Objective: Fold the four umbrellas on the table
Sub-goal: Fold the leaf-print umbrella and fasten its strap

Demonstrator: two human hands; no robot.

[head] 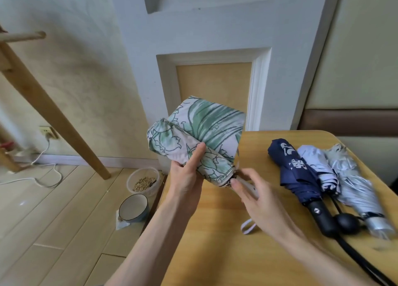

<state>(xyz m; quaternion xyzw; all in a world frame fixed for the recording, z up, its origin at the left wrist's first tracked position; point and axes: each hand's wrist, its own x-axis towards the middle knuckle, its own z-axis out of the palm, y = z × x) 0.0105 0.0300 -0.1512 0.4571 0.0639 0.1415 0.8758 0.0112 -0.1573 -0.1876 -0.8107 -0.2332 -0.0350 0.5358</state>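
Two bare forearms reach in from the bottom edge and meet over the left end of the worktop [215,253]. The left hand [187,178] grips the floral umbrella [206,130] from beneath, thumb pressed across the rolled cloth, and holds it tilted up and clear of the wood. The right hand [256,199] is at the other end, thumb and fingers closed on the white handle [247,186]; it is slightly blurred, so how firmly it holds is hard to read. A pale wrist strap [248,226] hangs below it.

Part of the floral cloth is wound round the shaft, but a broad flap stands out at the top, so this one looks only half rolled, and I cannot see its fastening tab.

Three more lie side by side, touching, on the right of the worktop: a navy umbrella [295,169], a pale lilac umbrella [318,167] and a silver umbrella [355,186]. All three are collapsed, yet their cloth sits in loose, bunched pleats with no band visibly closed round them. My reading is that they are not yet neatly folded, which would leave most of the task to do.

On the floor to the left stand a plastic tub [143,182] of grain and a bowl [133,208].
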